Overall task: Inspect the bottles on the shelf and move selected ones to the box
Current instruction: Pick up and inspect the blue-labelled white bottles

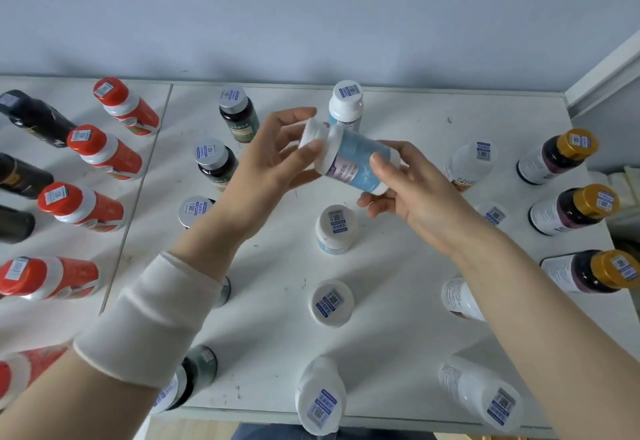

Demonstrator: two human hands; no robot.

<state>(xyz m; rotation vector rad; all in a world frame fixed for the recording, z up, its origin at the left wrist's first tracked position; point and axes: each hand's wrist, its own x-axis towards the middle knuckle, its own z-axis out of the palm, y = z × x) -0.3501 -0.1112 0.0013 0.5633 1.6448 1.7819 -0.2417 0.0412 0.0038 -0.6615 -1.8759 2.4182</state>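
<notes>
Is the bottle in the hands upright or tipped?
Tipped: the bottle lies nearly sideways, its cap gripped by the left hand, the right hand around its body.

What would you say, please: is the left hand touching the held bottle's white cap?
Touching. The head view shows the left hand pinching the white cap, while the right hand grips the bottle.

- Bare shelf (426, 117) rear-right, btw back white bottle (346, 104) & gold-cap bottles (568, 213).
- Bare strip btw silver-cap row (215, 162) & white-cap column (335, 228).
- Red-cap bottles (104, 152) crowd left.
- L hand (273, 162), R hand (415, 194) + held bottle (358, 159) over centre.
</notes>
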